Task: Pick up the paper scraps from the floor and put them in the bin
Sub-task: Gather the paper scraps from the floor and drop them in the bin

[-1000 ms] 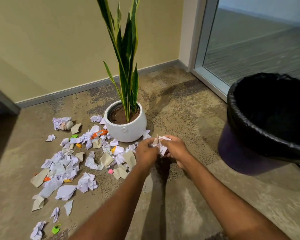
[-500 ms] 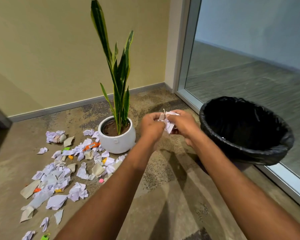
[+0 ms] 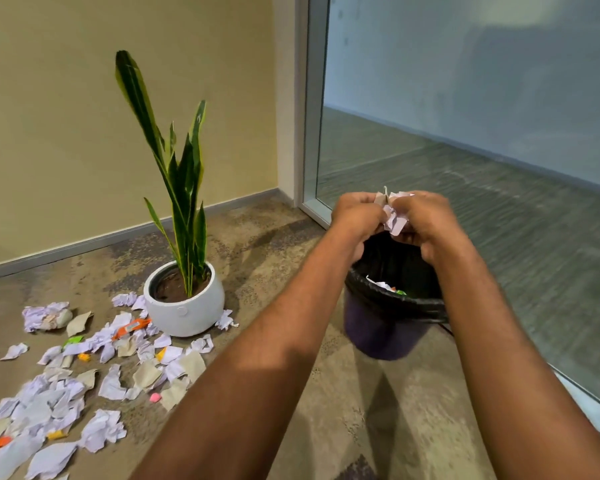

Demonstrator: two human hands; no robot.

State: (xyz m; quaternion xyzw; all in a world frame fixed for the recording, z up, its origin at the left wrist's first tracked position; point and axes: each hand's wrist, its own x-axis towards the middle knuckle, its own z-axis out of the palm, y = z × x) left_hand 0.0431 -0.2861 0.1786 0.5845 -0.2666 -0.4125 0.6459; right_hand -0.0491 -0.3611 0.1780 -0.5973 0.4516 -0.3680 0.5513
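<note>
Both my hands are raised together over the bin (image 3: pixel 392 308), a dark bucket lined with a black bag. My left hand (image 3: pixel 355 216) and my right hand (image 3: pixel 426 221) grip one bunch of crumpled white and beige paper scraps (image 3: pixel 394 218) between them, directly above the bin's opening. Inside the bin a few white and green scraps (image 3: pixel 387 285) show. Several more paper scraps (image 3: pixel 84 386), white, beige and some coloured, lie scattered on the floor at the lower left.
A white round pot with a tall green plant (image 3: pixel 184 299) stands on the floor between the scattered scraps and the bin. A glass wall with a metal frame (image 3: pixel 312 133) runs behind and to the right of the bin. A beige wall closes the back.
Both hands, holding the bunch of scraps, have risen from near the floor by the pot and moved right until they are over the bin. The view has turned right.
</note>
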